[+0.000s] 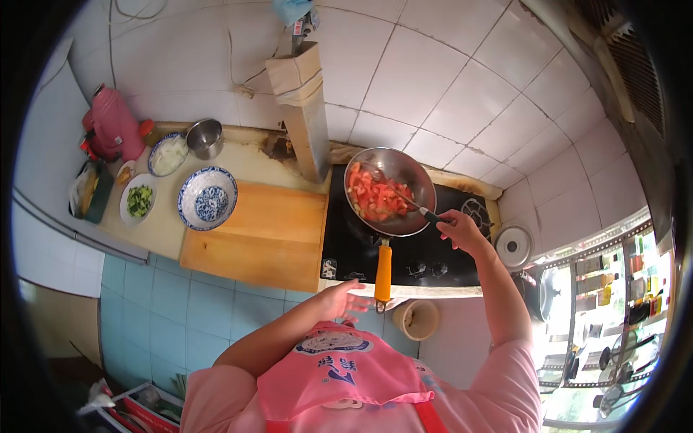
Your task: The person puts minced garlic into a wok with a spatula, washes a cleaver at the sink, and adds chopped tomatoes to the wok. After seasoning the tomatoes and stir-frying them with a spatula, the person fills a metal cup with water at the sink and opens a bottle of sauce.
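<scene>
My right hand (456, 229) is closed around the dark handle of a spatula (411, 202); its working end is among the food and I cannot make out its full shape. Chopped tomatoes (374, 193) fill the left part of a steel wok (419, 175) on the black stove. The wok's orange handle (383, 273) points toward me. My left hand (342, 299) hangs with fingers apart just left of that handle, not touching it, and holds nothing.
Left of the stove lies a wooden cutting board (267, 231) with an empty patterned bowl (186, 209) on its edge. Farther left are a plate of chopped greens (139, 200), a bowl of white slices (168, 154), a steel bowl (206, 138) and a pink thermos (115, 126). A lid (514, 247) stands right.
</scene>
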Demonstrator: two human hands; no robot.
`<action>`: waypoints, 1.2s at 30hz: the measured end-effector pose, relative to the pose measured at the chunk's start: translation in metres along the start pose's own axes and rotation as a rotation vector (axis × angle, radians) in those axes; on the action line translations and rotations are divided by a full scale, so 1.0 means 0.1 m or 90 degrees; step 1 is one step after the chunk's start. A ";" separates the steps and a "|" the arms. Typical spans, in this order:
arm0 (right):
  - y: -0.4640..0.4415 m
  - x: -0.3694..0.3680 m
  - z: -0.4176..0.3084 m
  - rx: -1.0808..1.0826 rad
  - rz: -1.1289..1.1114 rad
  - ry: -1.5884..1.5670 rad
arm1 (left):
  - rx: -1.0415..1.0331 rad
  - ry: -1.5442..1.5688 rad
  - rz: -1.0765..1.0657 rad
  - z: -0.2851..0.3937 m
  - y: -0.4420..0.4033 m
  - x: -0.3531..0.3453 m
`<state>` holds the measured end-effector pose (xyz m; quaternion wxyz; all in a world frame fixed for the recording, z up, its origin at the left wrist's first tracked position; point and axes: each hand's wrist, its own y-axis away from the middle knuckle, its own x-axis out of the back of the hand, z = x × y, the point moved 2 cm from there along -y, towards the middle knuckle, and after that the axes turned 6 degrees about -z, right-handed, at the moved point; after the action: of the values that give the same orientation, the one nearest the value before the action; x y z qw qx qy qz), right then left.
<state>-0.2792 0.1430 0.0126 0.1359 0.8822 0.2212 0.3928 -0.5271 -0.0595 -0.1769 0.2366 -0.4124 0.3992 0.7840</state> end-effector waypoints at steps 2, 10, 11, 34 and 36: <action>0.17 0.07 -0.11 0.028 -0.027 0.074 | -0.021 0.003 -0.078 0.04 -0.22 -0.14; 1.22 0.72 -0.47 0.284 0.090 0.460 | -0.152 0.075 -0.044 0.02 -0.51 -0.50; 1.31 0.82 -0.48 0.284 0.095 0.456 | -0.186 0.057 0.010 0.03 -0.49 -0.57; 0.23 0.81 0.80 0.165 0.263 0.233 | -0.232 -0.189 0.291 0.01 -0.56 -0.91; 0.23 0.93 0.87 0.100 0.179 0.170 | -0.212 -0.189 0.284 0.03 -0.52 -0.93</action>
<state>-0.1519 0.1634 0.0245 -0.0201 0.8525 0.1422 0.5026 -0.4412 -0.0317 -0.1201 0.0440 -0.2289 0.3071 0.9227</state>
